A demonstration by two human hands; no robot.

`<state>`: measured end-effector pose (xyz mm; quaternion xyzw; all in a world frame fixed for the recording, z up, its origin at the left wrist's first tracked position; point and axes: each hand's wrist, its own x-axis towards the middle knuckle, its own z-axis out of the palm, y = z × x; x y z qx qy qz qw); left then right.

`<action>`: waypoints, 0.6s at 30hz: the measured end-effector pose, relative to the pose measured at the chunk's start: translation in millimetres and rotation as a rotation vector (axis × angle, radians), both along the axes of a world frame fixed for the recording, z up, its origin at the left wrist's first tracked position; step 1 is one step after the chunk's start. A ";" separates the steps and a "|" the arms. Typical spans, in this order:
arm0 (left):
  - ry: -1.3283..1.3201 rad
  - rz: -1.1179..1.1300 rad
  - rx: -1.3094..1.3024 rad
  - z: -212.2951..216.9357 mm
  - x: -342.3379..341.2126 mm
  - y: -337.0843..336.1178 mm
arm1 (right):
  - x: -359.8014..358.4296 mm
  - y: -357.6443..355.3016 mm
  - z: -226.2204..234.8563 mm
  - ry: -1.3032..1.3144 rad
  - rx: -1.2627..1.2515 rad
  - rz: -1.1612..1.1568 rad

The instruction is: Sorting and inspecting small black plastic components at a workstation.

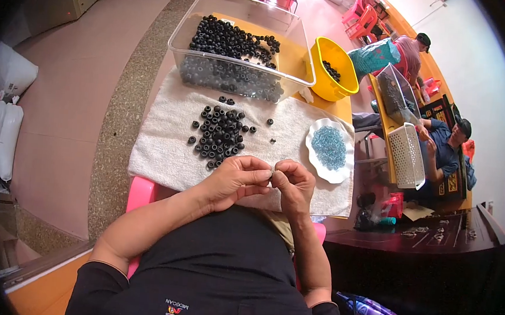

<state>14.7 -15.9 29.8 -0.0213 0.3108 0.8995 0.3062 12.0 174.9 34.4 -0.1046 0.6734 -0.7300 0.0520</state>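
My left hand (240, 182) and my right hand (293, 185) meet over the near part of a white towel (165, 113). Thumbs and fingers of both are pinched together at one spot; whatever small thing sits between them is too small to make out. Just beyond my left hand lies a loose pile of round black beads (220, 133) with holes. To the right of my hands, a white scalloped dish (316, 166) holds many tiny clear-blue beads (329, 147). One stray black bead (269, 122) rests on the towel between pile and dish.
A clear plastic bin (235, 67) of black beads stands at the towel's far edge, beside a yellow basin (334, 94) holding some. Right of the table, a person (444, 148) sits by a white perforated basket (406, 156). White sacks (1, 134) stand at far left.
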 end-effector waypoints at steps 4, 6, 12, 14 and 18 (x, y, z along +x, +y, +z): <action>0.003 0.003 -0.010 1.8 0.2 -0.2 | 0.7 -0.8 1.5 -0.005 -0.001 -0.015; -0.001 0.005 -0.006 0.6 0.0 -0.3 | 0.3 0.0 2.8 -0.003 0.009 0.013; -0.010 0.010 -0.012 -0.7 -0.9 -0.9 | 0.4 2.0 2.2 0.030 0.009 0.065; -0.008 0.009 -0.014 0.5 -1.3 -1.4 | 0.8 0.4 3.9 0.032 0.011 0.060; 0.001 0.007 -0.008 0.3 -0.6 -0.4 | 0.4 1.3 4.3 0.059 -0.002 0.081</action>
